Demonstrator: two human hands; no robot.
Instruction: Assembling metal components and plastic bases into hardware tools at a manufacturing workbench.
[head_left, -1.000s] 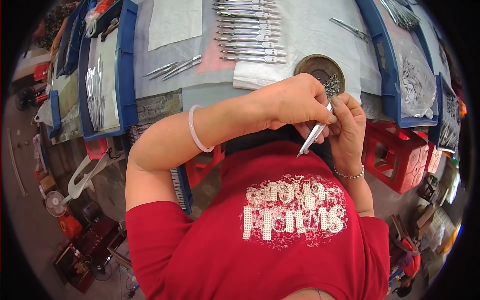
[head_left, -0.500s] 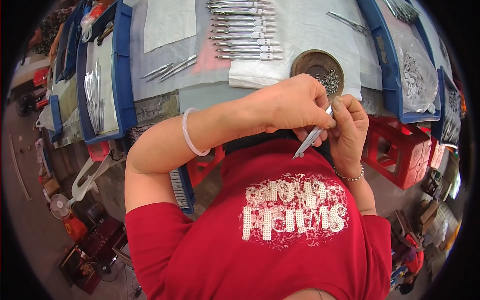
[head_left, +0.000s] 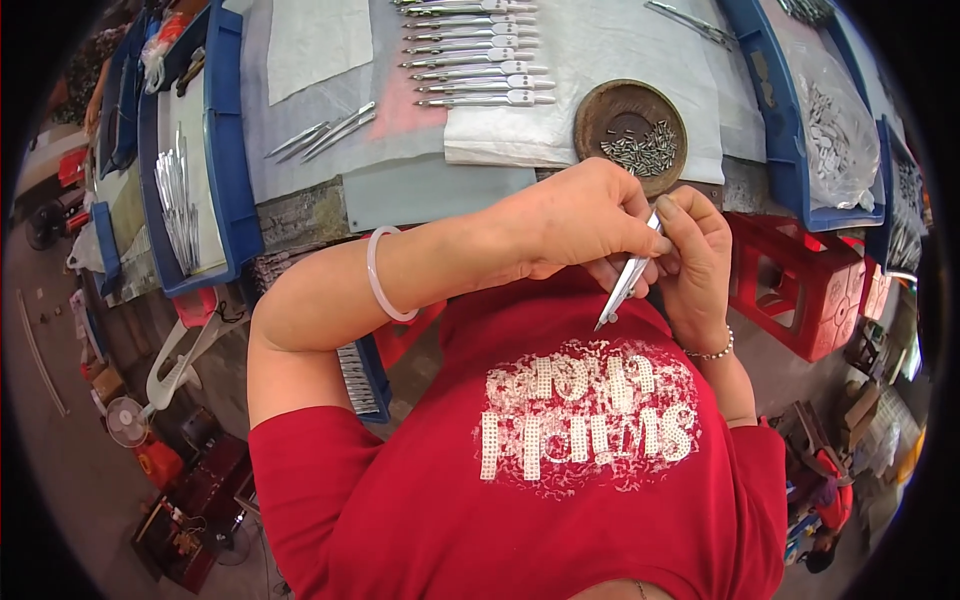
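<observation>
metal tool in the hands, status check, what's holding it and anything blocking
Left hand and right hand both pinch the pointed metal tool, tip down over the red shirt. Round dish of small metal parts just beyond. Nothing blocking.

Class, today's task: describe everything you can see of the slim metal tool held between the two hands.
The metal tool is slim, silvery and shiny, apparently steel, and tapers to a pointed tip. It slants, tip pointing down and to the left toward the red shirt, upper end hidden among the fingers. The left hand grips it from above and the right hand pinches it from the side. It is held in the air below the table edge, resembling the tools laid in a row on the table.
</observation>
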